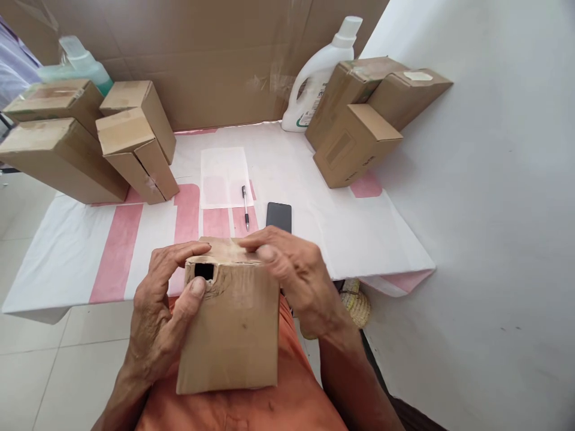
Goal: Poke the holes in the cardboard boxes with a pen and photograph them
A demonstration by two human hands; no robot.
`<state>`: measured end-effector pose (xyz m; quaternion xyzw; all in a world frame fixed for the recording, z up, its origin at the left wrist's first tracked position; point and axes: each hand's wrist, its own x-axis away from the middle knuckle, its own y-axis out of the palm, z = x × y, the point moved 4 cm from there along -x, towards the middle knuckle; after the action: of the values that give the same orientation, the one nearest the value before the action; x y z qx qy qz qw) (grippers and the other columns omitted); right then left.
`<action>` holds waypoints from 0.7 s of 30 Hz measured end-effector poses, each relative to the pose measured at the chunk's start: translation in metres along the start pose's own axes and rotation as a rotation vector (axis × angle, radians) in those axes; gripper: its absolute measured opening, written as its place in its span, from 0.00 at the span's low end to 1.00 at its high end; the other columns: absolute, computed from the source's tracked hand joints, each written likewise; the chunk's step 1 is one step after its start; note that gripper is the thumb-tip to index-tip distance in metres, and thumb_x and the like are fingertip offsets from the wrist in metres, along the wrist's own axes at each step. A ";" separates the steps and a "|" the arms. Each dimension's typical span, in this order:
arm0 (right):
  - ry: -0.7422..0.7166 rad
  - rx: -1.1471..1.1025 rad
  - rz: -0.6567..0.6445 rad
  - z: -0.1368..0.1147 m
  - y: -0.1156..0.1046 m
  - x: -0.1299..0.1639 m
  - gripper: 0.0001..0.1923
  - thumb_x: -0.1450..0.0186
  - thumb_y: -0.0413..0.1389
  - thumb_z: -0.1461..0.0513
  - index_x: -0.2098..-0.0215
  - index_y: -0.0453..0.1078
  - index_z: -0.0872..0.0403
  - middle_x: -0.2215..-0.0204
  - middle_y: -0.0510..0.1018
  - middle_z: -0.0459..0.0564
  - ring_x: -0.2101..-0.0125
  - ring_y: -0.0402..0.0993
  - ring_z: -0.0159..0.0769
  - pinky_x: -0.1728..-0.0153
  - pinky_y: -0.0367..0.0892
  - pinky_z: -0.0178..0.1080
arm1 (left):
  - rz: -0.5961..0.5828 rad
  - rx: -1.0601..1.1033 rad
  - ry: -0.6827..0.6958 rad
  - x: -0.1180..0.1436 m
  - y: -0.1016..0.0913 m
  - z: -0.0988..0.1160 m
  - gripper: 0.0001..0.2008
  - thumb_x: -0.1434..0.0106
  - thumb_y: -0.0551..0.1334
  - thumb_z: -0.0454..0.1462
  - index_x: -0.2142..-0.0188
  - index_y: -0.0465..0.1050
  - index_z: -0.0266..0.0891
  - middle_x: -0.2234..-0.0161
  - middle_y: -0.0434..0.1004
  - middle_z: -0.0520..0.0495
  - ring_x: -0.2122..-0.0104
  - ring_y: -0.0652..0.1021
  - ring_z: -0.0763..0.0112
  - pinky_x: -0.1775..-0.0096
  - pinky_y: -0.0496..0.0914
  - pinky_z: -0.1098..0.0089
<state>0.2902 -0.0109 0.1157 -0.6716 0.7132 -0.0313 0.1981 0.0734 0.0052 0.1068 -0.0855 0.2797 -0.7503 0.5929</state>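
Observation:
A brown cardboard box (238, 335) stands upright against my body at the table's front edge. Near its upper left corner is a dark square hole (203, 272) with torn, creased cardboard around it. My left hand (168, 302) grips that corner, thumb on the front just below the hole and fingers over the top. At the upper right edge is my right hand (299, 272), its fingers bent over the taped top and its slightly blurred thumb by the front edge. Clear tape runs across the top. The back of the box is hidden.
A pen (245, 208) and a white paper sheet (220, 161) lie beyond the box, beside a dark phone (279, 216). Several cardboard boxes stand at left (67, 149) and right (354, 146). Behind them are a white jug (309, 78) and a green-liquid bottle (90, 66). A wall (494, 239) borders the right.

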 end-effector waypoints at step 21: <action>0.400 0.232 0.159 0.142 -0.032 0.008 0.19 0.31 0.54 0.48 0.64 0.78 0.52 0.63 0.87 0.54 0.61 0.80 0.45 0.56 0.71 0.45 | 0.059 0.079 -0.103 -0.005 0.000 -0.011 0.16 0.25 0.59 0.50 0.44 0.80 0.54 0.44 0.80 0.49 0.44 0.77 0.52 0.43 0.71 0.55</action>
<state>0.3662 0.0093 -0.0067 -0.5665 0.7806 -0.2295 0.1306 0.0696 0.0132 0.0992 -0.0919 0.2213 -0.7375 0.6314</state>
